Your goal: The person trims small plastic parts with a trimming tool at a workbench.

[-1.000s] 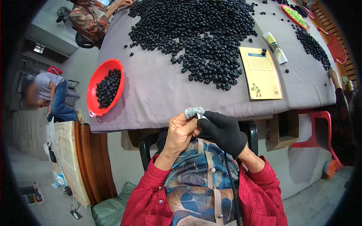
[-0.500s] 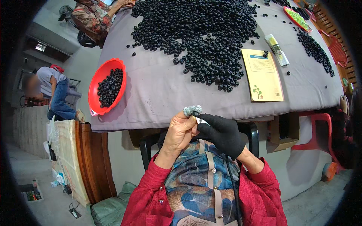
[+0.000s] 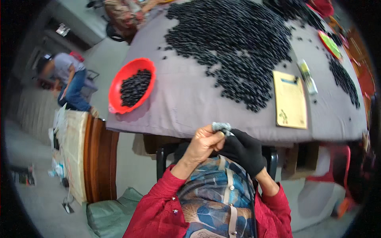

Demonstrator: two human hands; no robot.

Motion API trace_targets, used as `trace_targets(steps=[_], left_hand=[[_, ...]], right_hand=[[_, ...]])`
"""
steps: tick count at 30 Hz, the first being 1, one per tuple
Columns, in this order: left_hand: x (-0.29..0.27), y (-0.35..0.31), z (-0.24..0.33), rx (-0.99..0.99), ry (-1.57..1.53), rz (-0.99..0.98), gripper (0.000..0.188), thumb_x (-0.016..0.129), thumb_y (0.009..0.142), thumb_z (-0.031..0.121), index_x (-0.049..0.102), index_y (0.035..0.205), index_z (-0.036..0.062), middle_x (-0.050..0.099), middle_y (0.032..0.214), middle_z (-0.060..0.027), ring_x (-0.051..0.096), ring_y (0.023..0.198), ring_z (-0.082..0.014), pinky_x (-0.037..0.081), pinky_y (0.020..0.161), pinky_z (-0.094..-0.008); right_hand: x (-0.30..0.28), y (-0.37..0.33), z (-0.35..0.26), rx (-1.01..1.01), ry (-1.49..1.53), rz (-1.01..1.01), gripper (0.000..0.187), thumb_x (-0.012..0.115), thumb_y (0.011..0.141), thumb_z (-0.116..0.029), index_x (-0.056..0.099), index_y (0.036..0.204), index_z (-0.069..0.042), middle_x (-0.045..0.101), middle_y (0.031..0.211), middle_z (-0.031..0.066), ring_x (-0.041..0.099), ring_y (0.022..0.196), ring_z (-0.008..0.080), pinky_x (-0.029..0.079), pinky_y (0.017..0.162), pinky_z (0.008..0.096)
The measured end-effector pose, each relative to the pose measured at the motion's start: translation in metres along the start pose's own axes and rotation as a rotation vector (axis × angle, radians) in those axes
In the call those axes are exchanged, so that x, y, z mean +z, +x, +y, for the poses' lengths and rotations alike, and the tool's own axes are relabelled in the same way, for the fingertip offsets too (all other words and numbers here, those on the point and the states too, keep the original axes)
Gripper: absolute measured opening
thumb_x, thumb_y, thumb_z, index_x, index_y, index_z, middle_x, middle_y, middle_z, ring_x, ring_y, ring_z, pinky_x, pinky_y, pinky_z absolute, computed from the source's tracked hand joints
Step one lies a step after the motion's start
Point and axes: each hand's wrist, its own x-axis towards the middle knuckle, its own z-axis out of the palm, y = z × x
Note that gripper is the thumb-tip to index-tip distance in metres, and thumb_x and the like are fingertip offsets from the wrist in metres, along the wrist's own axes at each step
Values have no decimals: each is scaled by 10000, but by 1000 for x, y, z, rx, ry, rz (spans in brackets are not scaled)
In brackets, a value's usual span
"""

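Observation:
My bare left hand (image 3: 200, 144) and my black-gloved right hand (image 3: 246, 152) meet at the table's near edge, fingertips together. At the left fingertips is a grey speckled piece (image 3: 221, 126) like a knitted finger sleeve; whether it is worn or held I cannot tell. Both hands are closed in a pinch, and what lies between them is small, blurred and mostly hidden. Beyond them a wide heap of black bead-like pieces (image 3: 226, 35) covers the grey tablecloth (image 3: 182, 95). To the left, a red scalloped bowl (image 3: 115, 89) holds more of these pieces.
Right of the heap lie a yellow booklet (image 3: 290, 105), a clear packet (image 3: 308, 78) and a pink-rimmed green dish (image 3: 330, 44). One person (image 3: 121, 18) is at the table's far left, another person (image 3: 73, 87) farther off. Wooden furniture (image 3: 101, 158) stands left, a cardboard box (image 3: 291, 170) right.
The whole view has swung, so the table and its things appear farther right and lower, with blur. My hands remain pinched together, now slightly lower and to the right in the picture.

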Motion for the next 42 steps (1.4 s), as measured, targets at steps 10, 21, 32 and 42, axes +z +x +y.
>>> trace_targets(steps=[10, 21, 32, 42], left_hand=[[-76, -13, 108, 513, 378, 476, 99, 579, 809, 72, 628, 880, 25, 553, 599, -11, 484, 467, -67, 390, 421, -195], [-125, 8, 152, 498, 954, 646, 92, 575, 793, 55, 575, 862, -5, 549, 641, 2, 481, 498, -44, 395, 425, -188], [-50, 131, 38, 598, 1321, 276, 158, 639, 695, 106, 562, 788, 5, 560, 760, -131, 560, 685, -303, 448, 616, -380], [-46, 160, 24, 608, 1574, 353, 163, 633, 692, 134, 563, 772, 11, 558, 820, -179, 556, 786, -357, 453, 694, -427]], right_hand=[[-4, -1, 6, -150, -361, 78, 263, 578, 829, -128, 582, 1020, 54, 640, 908, 104, 563, 823, 117, 441, 747, 256], [2, 7, 14, -158, -434, 63, 290, 598, 815, -171, 585, 1032, 22, 642, 909, 133, 601, 794, 126, 460, 723, 261], [-8, 3, 11, -305, -537, 0, 280, 574, 831, -135, 579, 1044, 47, 638, 924, 111, 558, 841, 121, 443, 755, 260], [-7, 5, 8, -143, -409, 75, 287, 595, 823, -184, 590, 1031, 14, 641, 889, 133, 595, 792, 118, 462, 703, 261]])
